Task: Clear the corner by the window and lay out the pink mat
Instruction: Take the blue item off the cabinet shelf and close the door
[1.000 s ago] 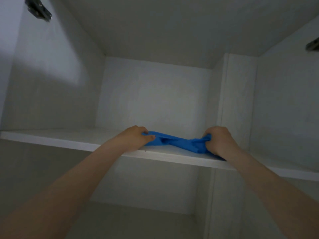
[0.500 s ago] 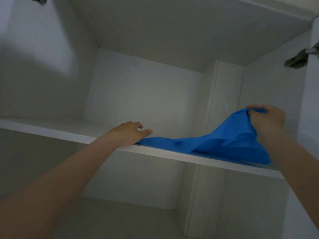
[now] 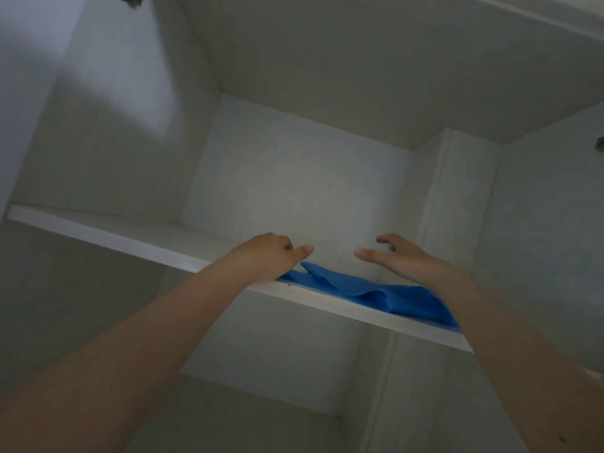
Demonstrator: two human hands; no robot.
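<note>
A blue cloth (image 3: 376,291) lies on the white shelf (image 3: 108,235), right of the frame's centre, running from under the left hand down toward the lower right along the shelf's front edge; it is bright blue, limp and crumpled, with one pointed fold sticking up near its left end and a raised ridge in its middle; its right end is hidden behind the right forearm.

The left hand (image 3: 273,256) sits at the centre of the frame, resting on the shelf at the cloth's left end; its fingers are curled loosely inward, thumb stretched out to the right; the heel of the hand covers the cloth's edge, but whether the fingers pinch any of it cannot be told from here.

The right hand (image 3: 400,256) hovers just above the cloth, right of centre; it is released, fingers spread and only slightly bent, thumb pointing left toward the other thumb; nothing is in its grasp, and it looks clear of the cloth.

Both thumbs are near each other but apart; the shelf sits inside a pale, dim cupboard (image 3: 294,178), seen from below.
</note>
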